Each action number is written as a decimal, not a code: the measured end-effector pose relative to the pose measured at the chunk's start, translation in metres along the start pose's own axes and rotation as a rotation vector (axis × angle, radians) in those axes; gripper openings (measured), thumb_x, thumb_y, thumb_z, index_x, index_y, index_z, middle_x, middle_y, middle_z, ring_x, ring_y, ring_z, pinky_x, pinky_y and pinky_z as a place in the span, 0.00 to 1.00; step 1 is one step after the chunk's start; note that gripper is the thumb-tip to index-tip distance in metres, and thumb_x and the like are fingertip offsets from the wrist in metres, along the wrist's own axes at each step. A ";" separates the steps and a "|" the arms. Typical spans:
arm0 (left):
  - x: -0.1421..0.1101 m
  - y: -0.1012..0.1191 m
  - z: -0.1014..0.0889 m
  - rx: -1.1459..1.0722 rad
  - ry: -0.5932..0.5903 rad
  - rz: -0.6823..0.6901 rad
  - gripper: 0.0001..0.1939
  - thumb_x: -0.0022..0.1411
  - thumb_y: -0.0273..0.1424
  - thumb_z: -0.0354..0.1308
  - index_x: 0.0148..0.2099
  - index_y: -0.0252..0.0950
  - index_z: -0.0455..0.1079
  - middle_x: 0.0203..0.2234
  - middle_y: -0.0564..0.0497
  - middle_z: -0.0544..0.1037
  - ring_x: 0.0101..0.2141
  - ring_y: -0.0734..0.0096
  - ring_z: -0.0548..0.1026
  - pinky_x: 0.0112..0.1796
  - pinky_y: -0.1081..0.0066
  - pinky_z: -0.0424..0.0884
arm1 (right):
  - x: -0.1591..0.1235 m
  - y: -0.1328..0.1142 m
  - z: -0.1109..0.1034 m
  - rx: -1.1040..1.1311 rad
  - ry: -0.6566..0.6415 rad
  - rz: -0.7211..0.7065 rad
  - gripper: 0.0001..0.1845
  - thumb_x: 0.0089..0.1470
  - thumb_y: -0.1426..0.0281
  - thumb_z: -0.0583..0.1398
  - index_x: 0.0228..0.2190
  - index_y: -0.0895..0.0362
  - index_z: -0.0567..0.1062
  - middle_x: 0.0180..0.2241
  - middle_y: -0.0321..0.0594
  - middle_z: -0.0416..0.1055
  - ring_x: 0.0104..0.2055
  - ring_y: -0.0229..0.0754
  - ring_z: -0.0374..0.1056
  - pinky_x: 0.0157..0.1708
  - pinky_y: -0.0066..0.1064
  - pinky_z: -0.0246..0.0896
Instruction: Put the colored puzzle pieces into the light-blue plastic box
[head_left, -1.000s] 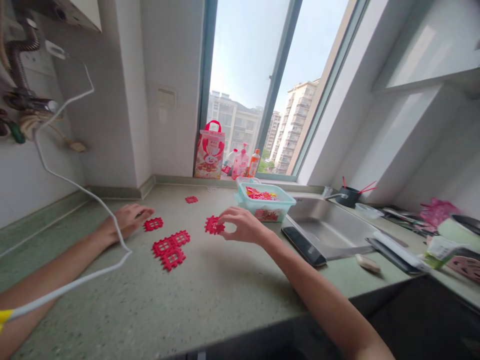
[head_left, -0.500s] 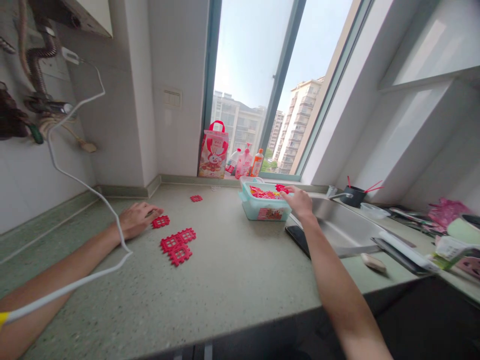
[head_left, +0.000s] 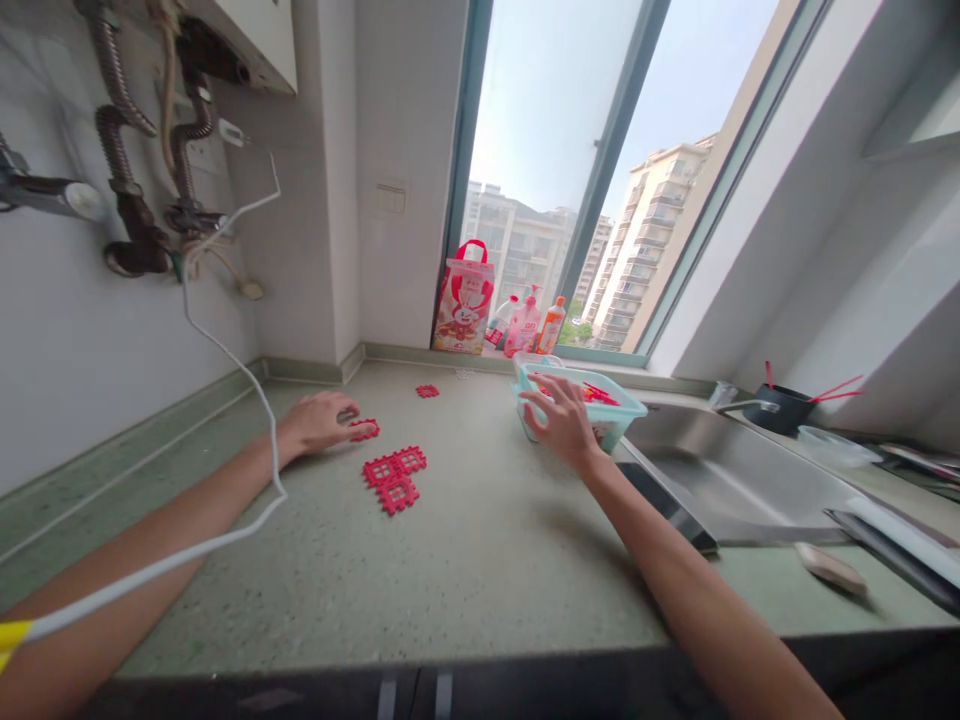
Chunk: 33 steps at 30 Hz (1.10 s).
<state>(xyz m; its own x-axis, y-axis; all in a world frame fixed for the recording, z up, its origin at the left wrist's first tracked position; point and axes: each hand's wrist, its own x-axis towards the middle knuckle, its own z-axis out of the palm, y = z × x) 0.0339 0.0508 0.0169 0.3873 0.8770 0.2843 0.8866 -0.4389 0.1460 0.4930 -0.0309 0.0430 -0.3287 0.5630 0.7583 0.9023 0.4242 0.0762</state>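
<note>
My left hand (head_left: 319,422) rests at the left of the counter, its thumb and fingers closed on the near edge of a red notched plastic building tile (head_left: 368,429). To the right of it, several red tiles joined together (head_left: 395,478) lie flat on the counter. Another red tile (head_left: 427,391) lies farther back. My right hand (head_left: 561,420) is in front of a light-blue plastic tub (head_left: 626,418) full of red and yellow pieces. Its fingers are spread, with no piece visible in them, and they hide part of the tub.
A steel sink (head_left: 720,480) lies to the right, with a dark phone-like slab (head_left: 667,505) at its near left edge. A white cable (head_left: 259,400) hangs across my left forearm. Bottles (head_left: 523,328) and a red-handled bag (head_left: 463,305) stand on the windowsill.
My right hand has left the top of the tub, where it touched a red tile, and moved left to its front. My left hand has closed on the tile beside it. The view has shifted.
</note>
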 end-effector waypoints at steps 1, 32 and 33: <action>0.000 -0.001 0.001 -0.001 0.005 0.016 0.37 0.56 0.66 0.57 0.48 0.40 0.81 0.49 0.42 0.82 0.50 0.48 0.77 0.51 0.60 0.68 | -0.002 -0.015 0.009 0.053 -0.056 -0.081 0.13 0.63 0.70 0.60 0.47 0.49 0.81 0.63 0.43 0.71 0.64 0.57 0.63 0.65 0.54 0.55; -0.012 0.069 0.002 -0.308 -0.238 0.345 0.25 0.65 0.50 0.60 0.56 0.41 0.78 0.44 0.47 0.79 0.40 0.61 0.77 0.43 0.68 0.68 | -0.014 -0.069 0.050 0.323 -0.389 -0.276 0.22 0.66 0.65 0.62 0.59 0.50 0.75 0.64 0.47 0.70 0.62 0.51 0.69 0.63 0.49 0.63; -0.012 0.070 0.005 -0.317 -0.225 0.371 0.25 0.67 0.49 0.58 0.59 0.42 0.77 0.47 0.46 0.79 0.43 0.61 0.77 0.45 0.68 0.68 | -0.014 -0.074 0.048 0.347 -0.416 -0.276 0.24 0.66 0.63 0.62 0.62 0.50 0.73 0.66 0.47 0.68 0.64 0.51 0.68 0.64 0.49 0.62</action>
<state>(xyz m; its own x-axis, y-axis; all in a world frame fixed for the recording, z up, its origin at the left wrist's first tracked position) 0.0928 0.0105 0.0191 0.7355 0.6569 0.1658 0.5738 -0.7341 0.3630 0.4176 -0.0358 -0.0045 -0.6820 0.5995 0.4189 0.6476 0.7612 -0.0349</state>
